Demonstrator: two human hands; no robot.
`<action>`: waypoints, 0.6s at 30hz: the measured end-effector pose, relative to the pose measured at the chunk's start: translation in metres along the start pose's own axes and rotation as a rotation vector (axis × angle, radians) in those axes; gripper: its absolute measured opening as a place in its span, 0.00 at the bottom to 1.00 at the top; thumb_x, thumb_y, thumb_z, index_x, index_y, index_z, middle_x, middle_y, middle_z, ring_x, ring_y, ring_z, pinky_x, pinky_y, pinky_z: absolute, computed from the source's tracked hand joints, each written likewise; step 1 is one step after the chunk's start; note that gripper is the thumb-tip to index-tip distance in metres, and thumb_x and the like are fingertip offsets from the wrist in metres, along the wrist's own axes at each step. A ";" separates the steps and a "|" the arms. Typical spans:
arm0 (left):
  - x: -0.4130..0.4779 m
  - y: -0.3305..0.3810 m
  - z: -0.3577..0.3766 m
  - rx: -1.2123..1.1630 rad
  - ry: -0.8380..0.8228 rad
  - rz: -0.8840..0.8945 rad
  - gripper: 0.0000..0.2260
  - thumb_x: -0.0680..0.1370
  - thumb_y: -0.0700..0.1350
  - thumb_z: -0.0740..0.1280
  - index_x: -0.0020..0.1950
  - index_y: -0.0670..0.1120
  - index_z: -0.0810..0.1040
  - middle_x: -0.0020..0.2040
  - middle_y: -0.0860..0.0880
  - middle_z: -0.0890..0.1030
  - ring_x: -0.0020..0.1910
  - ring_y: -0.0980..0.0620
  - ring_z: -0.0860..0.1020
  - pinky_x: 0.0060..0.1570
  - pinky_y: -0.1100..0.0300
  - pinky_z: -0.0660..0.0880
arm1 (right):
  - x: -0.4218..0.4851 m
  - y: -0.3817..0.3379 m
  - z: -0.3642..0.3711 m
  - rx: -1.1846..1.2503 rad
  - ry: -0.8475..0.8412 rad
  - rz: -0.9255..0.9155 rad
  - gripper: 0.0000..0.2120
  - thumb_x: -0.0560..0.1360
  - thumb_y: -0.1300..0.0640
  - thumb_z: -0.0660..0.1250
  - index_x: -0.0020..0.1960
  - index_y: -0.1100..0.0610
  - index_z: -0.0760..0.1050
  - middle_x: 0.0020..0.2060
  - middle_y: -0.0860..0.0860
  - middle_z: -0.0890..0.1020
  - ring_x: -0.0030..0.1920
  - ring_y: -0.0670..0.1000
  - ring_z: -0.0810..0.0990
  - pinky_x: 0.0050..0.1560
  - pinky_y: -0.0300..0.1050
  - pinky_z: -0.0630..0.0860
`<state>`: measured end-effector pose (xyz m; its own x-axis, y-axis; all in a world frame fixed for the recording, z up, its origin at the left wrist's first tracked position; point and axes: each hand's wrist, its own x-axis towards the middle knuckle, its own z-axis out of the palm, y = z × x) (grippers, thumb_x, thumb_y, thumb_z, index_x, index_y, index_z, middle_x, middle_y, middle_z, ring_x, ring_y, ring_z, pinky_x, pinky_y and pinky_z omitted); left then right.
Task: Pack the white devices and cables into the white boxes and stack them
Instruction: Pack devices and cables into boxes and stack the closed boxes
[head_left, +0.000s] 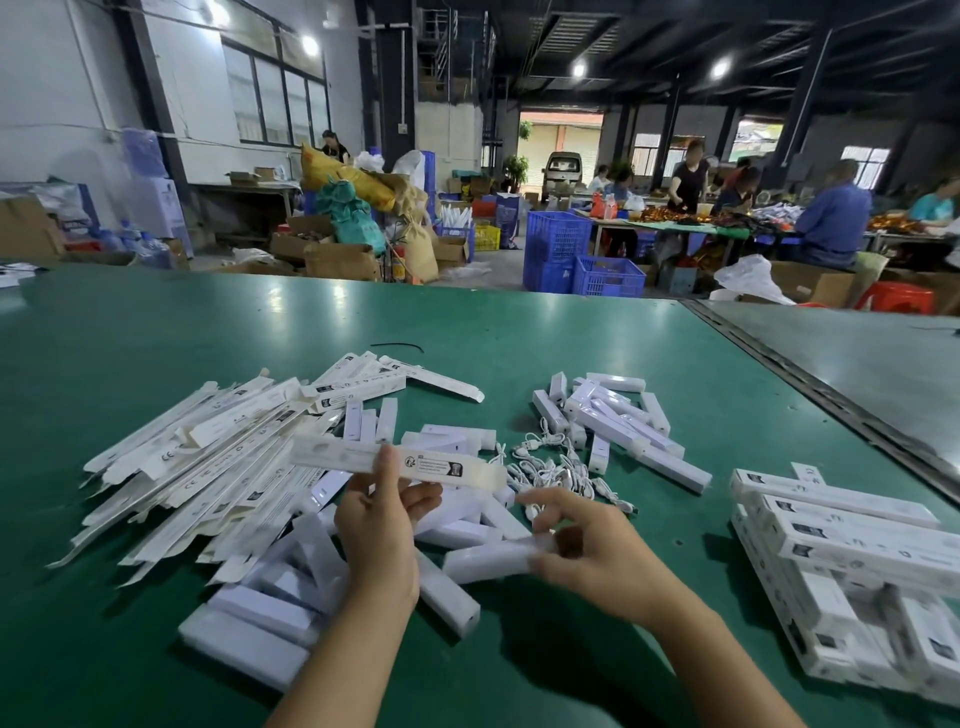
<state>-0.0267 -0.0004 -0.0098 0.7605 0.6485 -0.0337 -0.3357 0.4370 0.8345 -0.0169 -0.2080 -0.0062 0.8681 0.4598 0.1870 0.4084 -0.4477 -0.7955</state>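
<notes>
While filled boxes (857, 535) lie stacked on the counter's (519, 332) right, many flat boxes (208, 457), loose devices (618, 415) and cables (550, 470) wait; the left hand (379, 525) pinches a box (415, 464) and the right hand (587, 551) grips a device (483, 564).

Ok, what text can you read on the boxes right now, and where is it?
"CE": on a flat box in the left pile.
Label on the held box, in the left hand: print too small to read.
Dark labels on the stacked boxes, right side: blurred, unreadable.
</notes>
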 end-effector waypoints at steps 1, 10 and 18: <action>0.001 0.000 0.000 -0.014 0.015 -0.003 0.10 0.81 0.49 0.66 0.48 0.42 0.76 0.31 0.50 0.84 0.29 0.53 0.82 0.31 0.62 0.80 | 0.000 -0.001 0.000 0.084 0.069 0.008 0.18 0.68 0.55 0.73 0.53 0.36 0.79 0.43 0.45 0.83 0.38 0.51 0.82 0.42 0.46 0.81; -0.001 0.000 0.002 -0.032 -0.001 -0.011 0.14 0.82 0.51 0.64 0.57 0.39 0.75 0.36 0.48 0.86 0.34 0.50 0.85 0.33 0.62 0.81 | 0.008 -0.010 -0.003 0.875 0.529 0.100 0.04 0.74 0.63 0.69 0.48 0.62 0.80 0.36 0.56 0.83 0.33 0.52 0.82 0.34 0.39 0.79; -0.005 -0.003 0.005 -0.029 -0.037 -0.049 0.18 0.83 0.51 0.62 0.60 0.37 0.76 0.41 0.44 0.86 0.38 0.46 0.86 0.33 0.60 0.81 | 0.009 -0.013 -0.002 0.960 0.549 0.134 0.04 0.75 0.65 0.68 0.49 0.63 0.79 0.36 0.56 0.84 0.32 0.50 0.82 0.34 0.37 0.79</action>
<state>-0.0267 -0.0076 -0.0094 0.7960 0.6029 -0.0531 -0.3135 0.4857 0.8160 -0.0135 -0.1993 0.0068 0.9927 -0.0560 0.1064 0.1201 0.4200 -0.8995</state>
